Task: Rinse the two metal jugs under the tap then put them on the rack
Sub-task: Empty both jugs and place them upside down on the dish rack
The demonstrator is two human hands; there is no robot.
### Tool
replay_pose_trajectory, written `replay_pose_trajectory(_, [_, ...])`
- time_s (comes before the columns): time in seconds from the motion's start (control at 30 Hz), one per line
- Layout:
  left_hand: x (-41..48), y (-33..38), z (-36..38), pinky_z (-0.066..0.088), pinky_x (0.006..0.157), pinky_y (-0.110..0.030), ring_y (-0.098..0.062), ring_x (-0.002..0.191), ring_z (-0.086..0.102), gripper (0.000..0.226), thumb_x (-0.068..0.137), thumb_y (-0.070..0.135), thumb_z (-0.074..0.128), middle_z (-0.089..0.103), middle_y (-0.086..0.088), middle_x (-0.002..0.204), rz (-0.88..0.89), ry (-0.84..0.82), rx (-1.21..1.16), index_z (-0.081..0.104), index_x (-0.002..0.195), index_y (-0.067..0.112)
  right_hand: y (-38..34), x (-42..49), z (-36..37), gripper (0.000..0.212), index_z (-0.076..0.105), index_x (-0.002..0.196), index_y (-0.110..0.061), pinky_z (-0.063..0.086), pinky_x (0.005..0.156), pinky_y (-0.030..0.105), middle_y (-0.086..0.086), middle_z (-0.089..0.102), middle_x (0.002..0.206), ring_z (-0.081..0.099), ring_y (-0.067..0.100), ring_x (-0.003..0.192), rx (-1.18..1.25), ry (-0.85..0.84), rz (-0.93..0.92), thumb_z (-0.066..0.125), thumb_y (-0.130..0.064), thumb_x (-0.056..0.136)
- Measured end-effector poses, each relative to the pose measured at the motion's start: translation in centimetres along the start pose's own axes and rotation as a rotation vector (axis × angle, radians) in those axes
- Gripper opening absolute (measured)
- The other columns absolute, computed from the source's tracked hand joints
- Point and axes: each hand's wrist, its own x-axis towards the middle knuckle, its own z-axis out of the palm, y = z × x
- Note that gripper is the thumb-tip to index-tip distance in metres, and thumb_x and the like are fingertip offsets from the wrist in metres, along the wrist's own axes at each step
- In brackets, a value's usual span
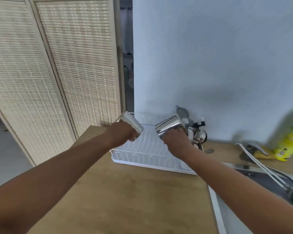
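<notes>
Above the white dish rack point(152, 159) on the wooden counter point(125, 191), both hands hold jugs aloft. Left hand point(121, 133) grips one metal jug point(131, 123), tilted, motion-blurred. Right hand point(175, 141) grips the second metal jug point(169, 126), tipped on its side, beside the cutlery holder point(199, 136). Yellow-green bottle point(289, 142) stands far right.

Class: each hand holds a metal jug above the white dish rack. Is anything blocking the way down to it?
Nothing visible. The left jug and right jug hang over bare rack slots; the cutlery holder stands at its right end.
</notes>
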Motion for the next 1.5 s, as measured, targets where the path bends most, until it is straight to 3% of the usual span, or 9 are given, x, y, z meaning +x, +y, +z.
replay_pose_trajectory(0.1, [1.6,-0.2,1.2,0.042,0.064,-0.024,-0.021,0.090,0.067,0.020,0.087,0.004,0.061,0.073,-0.003,0.100,0.176,0.037,0.319,0.075,0.097,0.015,-1.1,0.8,0.8,0.031,0.063,0.118,-0.014,0.039,0.096,0.046,0.006,0.062,0.123,0.055,0.027,0.117,-0.144,-0.053,-0.033,0.055,-0.007,0.089])
replay_pose_trajectory(0.17, [2.3,-0.6,2.0,0.044,0.060,-0.027,-0.026,0.078,0.071,0.021,0.075,-0.007,0.068,0.074,-0.005,0.085,0.301,0.072,0.557,0.073,0.083,0.012,-1.8,1.1,1.0,0.030,0.065,0.114,-0.012,0.038,0.096,0.047,0.008,0.062,0.122,0.055,0.028,0.115,-0.169,-0.086,-0.036,0.058,-0.004,0.087])
replay_pose_trajectory(0.3, [4.0,-1.8,4.1,0.054,0.071,-0.045,-0.033,0.081,0.069,0.037,0.073,-0.010,0.060,0.071,-0.014,0.092,0.373,0.064,0.824,0.067,0.106,0.006,-2.9,1.4,1.3,0.024,0.068,0.106,-0.011,0.039,0.092,0.047,0.010,0.062,0.117,0.054,0.030,0.110,-0.230,-0.158,-0.083,0.058,-0.001,0.087])
replay_pose_trajectory(0.43, [4.4,-1.1,4.5,0.055,0.082,-0.051,-0.035,0.092,0.067,0.046,0.075,-0.016,0.043,0.069,-0.021,0.100,0.549,0.087,0.876,0.060,0.116,-0.003,-3.8,1.7,1.5,0.025,0.066,0.109,-0.013,0.041,0.094,0.048,0.011,0.062,0.117,0.053,0.031,0.110,-0.284,-0.220,-0.133,0.056,-0.003,0.089])
replay_pose_trajectory(0.7, [3.7,-0.3,4.8,0.051,0.087,-0.044,-0.031,0.096,0.063,0.022,0.083,-0.003,0.060,0.071,-0.018,0.097,0.670,-0.073,1.097,0.074,0.098,0.006,-3.9,3.3,2.7,0.023,0.066,0.111,-0.013,0.045,0.090,0.041,0.011,0.062,0.116,0.055,0.029,0.109,-0.281,-0.262,-0.262,0.056,-0.005,0.092])
replay_pose_trajectory(0.87, [4.2,-2.3,6.2,0.050,0.091,-0.048,-0.028,0.093,0.067,0.023,0.078,0.001,0.068,0.074,-0.006,0.091,0.759,-0.086,1.078,0.076,0.095,0.016,-2.7,3.6,4.0,0.015,0.075,0.098,-0.019,0.045,0.082,0.038,0.010,0.057,0.114,0.053,0.029,0.107,-0.164,-0.049,-0.300,0.067,-0.016,0.085])
replay_pose_trajectory(1.0, [4.3,-3.4,6.4,0.056,0.081,-0.041,-0.027,0.096,0.064,0.030,0.066,0.016,0.083,0.069,-0.007,0.098,0.774,0.157,0.844,0.071,0.093,0.020,-2.2,3.3,4.9,0.016,0.075,0.088,-0.024,0.048,0.083,0.044,0.012,0.057,0.122,0.054,0.033,0.110,-0.042,0.102,-0.170,0.077,-0.022,0.072])
replay_pose_trajectory(1.2, [4.2,-4.0,7.8,0.043,0.101,-0.055,-0.034,0.115,0.056,0.093,0.055,0.031,0.091,0.058,-0.013,0.126,0.351,0.161,0.535,0.045,0.136,0.019,-2.2,3.0,6.2,0.027,0.068,0.110,-0.018,0.038,0.098,0.045,0.015,0.041,0.141,0.042,0.034,0.131,0.301,0.012,0.021,0.068,-0.024,0.084])
replay_pose_trajectory(1.5, [3.9,-3.6,8.5,0.034,0.107,-0.050,-0.027,0.124,0.053,0.070,0.075,0.031,0.079,0.057,-0.003,0.130,0.264,0.146,0.390,0.048,0.137,0.023,-2.7,3.1,6.9,0.030,0.067,0.119,-0.017,0.030,0.109,0.043,0.011,0.026,0.156,0.025,0.027,0.144,0.421,-0.038,0.087,0.054,-0.032,0.096])
